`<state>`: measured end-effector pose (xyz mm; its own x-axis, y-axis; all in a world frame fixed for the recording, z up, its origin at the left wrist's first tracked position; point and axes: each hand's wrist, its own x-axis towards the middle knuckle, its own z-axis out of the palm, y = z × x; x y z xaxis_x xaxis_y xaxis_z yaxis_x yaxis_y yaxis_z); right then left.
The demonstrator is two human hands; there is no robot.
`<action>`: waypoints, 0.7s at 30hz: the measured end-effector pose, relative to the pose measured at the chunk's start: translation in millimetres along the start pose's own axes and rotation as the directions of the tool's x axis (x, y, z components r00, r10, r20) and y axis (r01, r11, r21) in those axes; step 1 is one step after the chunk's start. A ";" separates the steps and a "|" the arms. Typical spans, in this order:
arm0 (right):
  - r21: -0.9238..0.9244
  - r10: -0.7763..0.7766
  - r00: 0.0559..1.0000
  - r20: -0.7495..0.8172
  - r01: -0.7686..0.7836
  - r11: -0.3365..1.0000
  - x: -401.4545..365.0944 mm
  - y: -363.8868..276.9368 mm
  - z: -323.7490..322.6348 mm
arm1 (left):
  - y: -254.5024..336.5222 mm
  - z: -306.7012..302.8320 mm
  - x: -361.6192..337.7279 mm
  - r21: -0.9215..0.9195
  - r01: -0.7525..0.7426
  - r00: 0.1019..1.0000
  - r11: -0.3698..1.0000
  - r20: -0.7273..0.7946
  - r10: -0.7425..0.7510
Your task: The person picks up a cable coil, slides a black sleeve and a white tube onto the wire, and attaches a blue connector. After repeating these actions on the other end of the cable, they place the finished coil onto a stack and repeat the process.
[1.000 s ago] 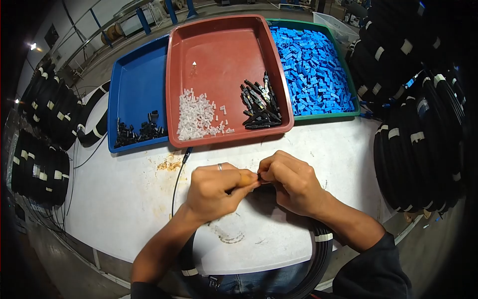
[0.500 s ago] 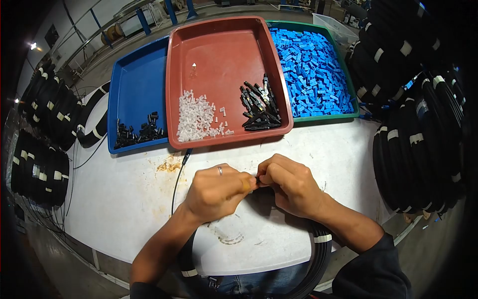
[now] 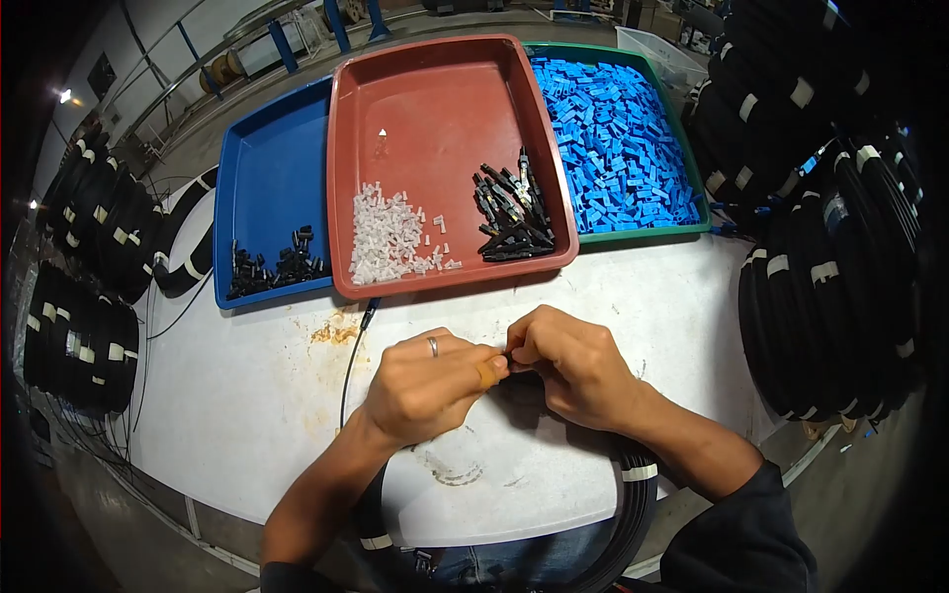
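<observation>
Both hands meet over the middle of the white table [image 3: 247,395]. My left hand [image 3: 425,385], with a ring and a yellowish wrap on one finger, is closed, fingertips pinching a small black piece [image 3: 508,360]. From the right, my right hand [image 3: 578,371] pinches the same spot with thumb and fingers; the piece is mostly hidden between the fingertips. A coil of black cable [image 3: 633,504] with white tape bands curves beneath both forearms. Left of my left hand, a thin cable with a dark connector [image 3: 369,314] runs up toward the trays.
A red tray [image 3: 445,282] holds white pieces [image 3: 384,232] and black parts [image 3: 514,212]. Left of it, a blue tray [image 3: 267,128] holds small black parts; a green tray [image 3: 647,235] holds blue clips [image 3: 623,148]. Cable coils [image 3: 84,336] stand left, with more coils [image 3: 825,296] right.
The hands stay together in nearly the same place, with a slight shift of the fingers around the black piece. The view has moved very slightly.
</observation>
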<state>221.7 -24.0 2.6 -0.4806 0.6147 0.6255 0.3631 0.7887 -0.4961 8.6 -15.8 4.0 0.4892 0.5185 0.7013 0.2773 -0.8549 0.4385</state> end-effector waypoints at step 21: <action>0.200 0.079 0.996 0.048 -0.087 0.976 -0.2 4.6 2.3 | -8.5 -2.0 0.5 0.042 -0.135 0.991 0.990 -0.017 0.136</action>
<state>221.6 -20.5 -1.2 -0.4882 0.6736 0.5548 0.2369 0.7142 -0.6586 4.9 -8.2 1.8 0.5080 0.3976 0.7641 0.2427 -0.9172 0.3159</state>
